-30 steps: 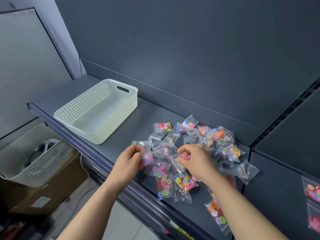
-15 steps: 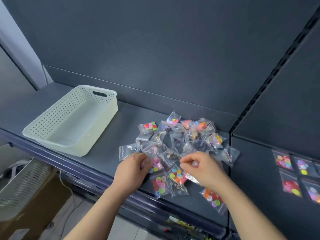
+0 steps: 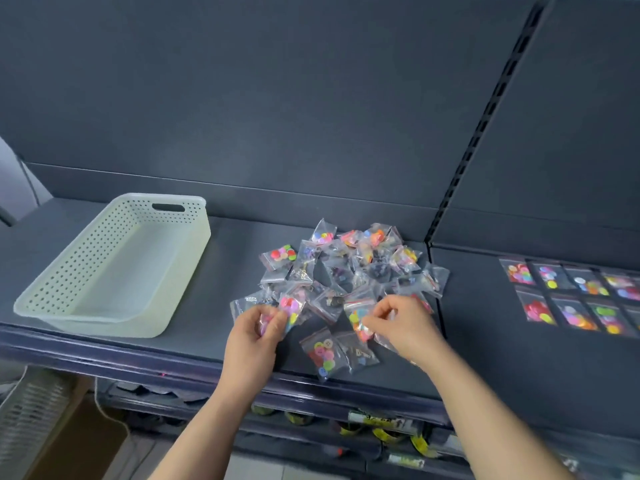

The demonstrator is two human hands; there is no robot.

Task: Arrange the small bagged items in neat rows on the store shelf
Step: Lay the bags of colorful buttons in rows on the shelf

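A loose pile of small clear bags (image 3: 349, 268) filled with coloured buttons lies on the dark shelf (image 3: 235, 258). At the pile's near left edge my left hand (image 3: 254, 336) grips a bag of pink and yellow buttons (image 3: 290, 308). My right hand (image 3: 403, 327) pinches another button bag (image 3: 358, 318) at the pile's near right side. Two more bags (image 3: 323, 353) lie flat in front, between my hands. On the neighbouring shelf section to the right, several bags lie in two neat rows (image 3: 571, 296).
A cream perforated plastic basket (image 3: 55, 292) stands on the shelf to the left, with nothing inside. A slotted upright (image 3: 485, 116) divides the two shelf sections. Price labels (image 3: 381, 420) run along the lower shelf edge. A cardboard box (image 3: 83, 445) sits on the floor at lower left.
The view has swung right, bringing the two neat rows of bags into sight. Both hands have stayed at the pile's near edge, each holding a bag.
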